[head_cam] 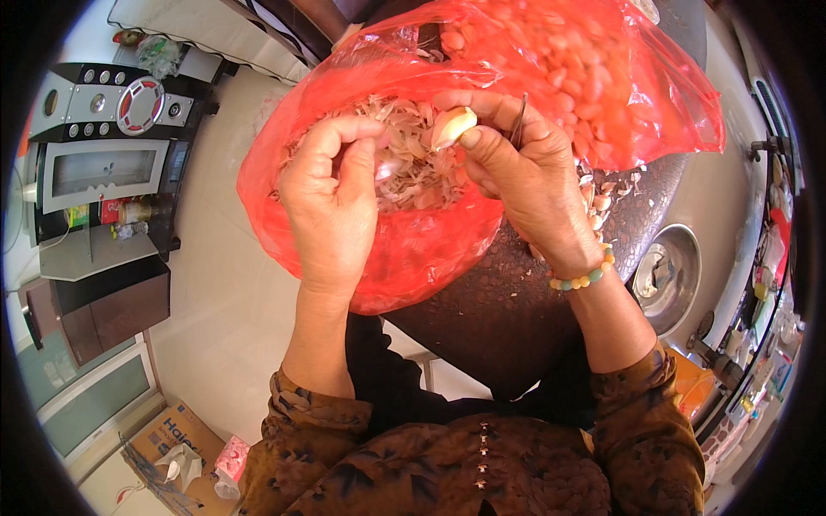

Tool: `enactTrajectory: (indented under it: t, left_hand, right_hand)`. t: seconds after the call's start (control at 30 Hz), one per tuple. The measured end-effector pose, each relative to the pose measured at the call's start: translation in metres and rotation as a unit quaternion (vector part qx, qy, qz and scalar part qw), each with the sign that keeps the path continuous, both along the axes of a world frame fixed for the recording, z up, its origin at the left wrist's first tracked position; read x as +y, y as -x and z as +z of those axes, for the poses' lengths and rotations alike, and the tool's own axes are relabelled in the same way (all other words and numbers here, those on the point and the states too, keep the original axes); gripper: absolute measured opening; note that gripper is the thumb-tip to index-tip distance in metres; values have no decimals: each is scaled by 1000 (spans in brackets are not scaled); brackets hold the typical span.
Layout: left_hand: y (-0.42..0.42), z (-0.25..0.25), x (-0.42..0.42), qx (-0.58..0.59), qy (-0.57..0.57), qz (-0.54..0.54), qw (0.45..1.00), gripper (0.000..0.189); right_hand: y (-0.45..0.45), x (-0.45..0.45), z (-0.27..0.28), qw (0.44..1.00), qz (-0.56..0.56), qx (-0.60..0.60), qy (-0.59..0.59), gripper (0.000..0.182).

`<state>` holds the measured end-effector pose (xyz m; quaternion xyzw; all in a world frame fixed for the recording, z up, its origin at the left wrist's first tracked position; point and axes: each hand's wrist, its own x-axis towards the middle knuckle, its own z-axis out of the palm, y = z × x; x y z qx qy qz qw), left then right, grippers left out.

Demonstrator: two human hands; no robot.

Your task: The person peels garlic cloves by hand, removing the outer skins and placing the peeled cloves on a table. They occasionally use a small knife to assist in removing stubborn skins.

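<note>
My right hand (526, 168) pinches a garlic clove (455, 128), pale yellow with some skin on it, between thumb and fingers. A thin dark metal tool (519, 122), perhaps a small blade or tweezers, also sits in that hand. To its left my left hand (332, 193) is apart from the clove, thumb and forefinger curled towards each other; whether a scrap of skin is between them is unclear. Beneath both hands a red plastic bag (413, 258) lies open with papery garlic skins (413, 142) inside. Another red bag (671, 122) beyond holds many cloves (574, 90).
The bags rest on a dark textured table (510, 309), with loose unpeeled cloves (597, 206) and skin bits on it. A metal basin (668, 277) stands lower right. At left are a media cabinet (103, 174) and a cardboard box (174, 445); a glass-edged table (742, 309) with clutter stands far right.
</note>
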<state>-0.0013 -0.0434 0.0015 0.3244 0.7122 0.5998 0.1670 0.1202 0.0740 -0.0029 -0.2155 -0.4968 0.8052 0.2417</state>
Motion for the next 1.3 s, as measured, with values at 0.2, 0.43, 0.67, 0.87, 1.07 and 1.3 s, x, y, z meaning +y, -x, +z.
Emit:
enactTrajectory:
  t: [0.2, 0.43, 0.67, 0.87, 1.07, 1.3]
  left_hand:
    - [-14, -1, 9, 30, -101, -93, 990, 18]
    - [-15, -7, 10, 38, -85, -60, 994, 22]
    - [-13, -6, 10, 72, -105, -53, 990, 22]
    - [-14, 0, 11, 125, -87, -50, 987, 17]
    - [-11, -4, 9, 148, -60, -35, 987, 14]
    - [-11, -7, 9, 142, -59, -44, 987, 14]
  right_hand:
    - [1, -4, 0, 999, 24, 4, 32, 21]
    - [-1, -5, 1, 998, 42, 12, 55, 26]
    - [0, -5, 3, 998, 47, 0, -32, 26]
    - [0, -10, -1, 979, 12, -27, -202, 25]
    - [0, -11, -2, 969, 16, -29, -244, 26]
    - [2, -14, -7, 959, -1, -41, -280, 25]
